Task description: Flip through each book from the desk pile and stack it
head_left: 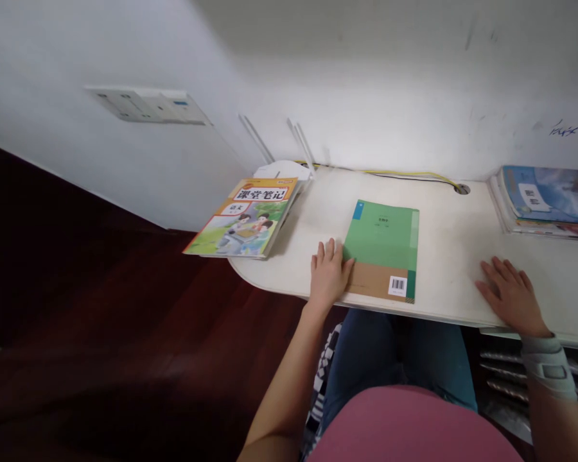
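Note:
A green and brown textbook (383,237) lies flat on the white desk (447,256), with a barcode label near its lower right corner. My left hand (328,274) rests at the book's left edge, fingers stretched out, the thumb touching the brown part of the cover. To the right of the book, my right hand (513,295) lies flat on the desk with its fingers spread, holding nothing. A grey strap wraps the right wrist.
At the desk's left end, a stack of workbooks (250,218) leans against a white router (283,169) with antennas. More books (553,199) are piled at the right. Yellow and black cables (404,174) run along the wall to a desk hole. A socket panel (147,106) is on the left wall.

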The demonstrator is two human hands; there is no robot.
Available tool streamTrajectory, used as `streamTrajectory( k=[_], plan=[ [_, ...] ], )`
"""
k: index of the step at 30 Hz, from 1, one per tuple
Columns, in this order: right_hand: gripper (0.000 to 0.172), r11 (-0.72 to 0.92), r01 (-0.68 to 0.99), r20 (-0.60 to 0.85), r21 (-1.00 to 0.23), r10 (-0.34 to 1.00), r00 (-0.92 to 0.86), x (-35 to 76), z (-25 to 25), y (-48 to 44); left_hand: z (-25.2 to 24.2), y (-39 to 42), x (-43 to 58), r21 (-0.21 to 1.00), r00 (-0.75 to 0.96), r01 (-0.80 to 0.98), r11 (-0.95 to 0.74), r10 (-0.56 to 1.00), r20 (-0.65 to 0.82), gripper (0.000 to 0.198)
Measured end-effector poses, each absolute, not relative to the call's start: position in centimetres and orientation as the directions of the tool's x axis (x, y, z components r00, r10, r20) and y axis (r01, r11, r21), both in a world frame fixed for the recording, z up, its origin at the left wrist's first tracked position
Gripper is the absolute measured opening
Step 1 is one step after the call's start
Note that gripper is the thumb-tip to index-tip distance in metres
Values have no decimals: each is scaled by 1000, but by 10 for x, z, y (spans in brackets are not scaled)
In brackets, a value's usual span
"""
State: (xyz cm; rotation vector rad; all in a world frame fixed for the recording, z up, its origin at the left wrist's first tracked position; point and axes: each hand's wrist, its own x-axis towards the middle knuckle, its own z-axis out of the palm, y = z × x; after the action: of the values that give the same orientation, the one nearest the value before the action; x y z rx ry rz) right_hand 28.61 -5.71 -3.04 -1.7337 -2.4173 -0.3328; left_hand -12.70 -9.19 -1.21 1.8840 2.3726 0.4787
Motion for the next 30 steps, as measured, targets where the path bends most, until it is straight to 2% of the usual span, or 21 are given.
streamTrajectory(
  k=[6, 9, 11, 13, 15, 18, 24, 30],
  plan=[
    [51, 315, 945, 245, 92, 912, -328, 287, -31, -57, -2, -94, -114, 280, -279, 930, 237, 953, 120, 49],
    [51, 315, 945, 250, 87, 911, -327, 287, -32, -57, 7, -96, -114, 373, -251, 909, 187, 959, 131, 55],
    [51, 317, 944, 250, 88, 911, -329, 287, -31, -57, 18, -100, -111, 519, -68, 855, 2, 992, 108, 65],
    [52, 318, 944, 248, 89, 911, -330, 286, -29, -57, 30, -103, -105, 642, 237, 724, -252, 965, 111, 75],
    [51, 320, 943, 244, 88, 911, -332, 285, -27, -57, 38, -103, -91, 661, 459, 621, -421, 879, 129, 82],
    [50, 316, 946, 236, 75, 916, -325, 282, -24, -58, 36, -96, -62, 541, 509, 690, -480, 854, 107, 86],
    [49, 310, 949, 227, 56, 922, -314, 278, -21, -58, 15, -78, -8, 255, 451, 838, -483, 875, 175, 63],
    [49, 294, 956, 230, 25, 929, -292, 278, -17, -59, 10, -76, 14, 130, 512, 834, -536, 840, 181, 59]
  ],
)
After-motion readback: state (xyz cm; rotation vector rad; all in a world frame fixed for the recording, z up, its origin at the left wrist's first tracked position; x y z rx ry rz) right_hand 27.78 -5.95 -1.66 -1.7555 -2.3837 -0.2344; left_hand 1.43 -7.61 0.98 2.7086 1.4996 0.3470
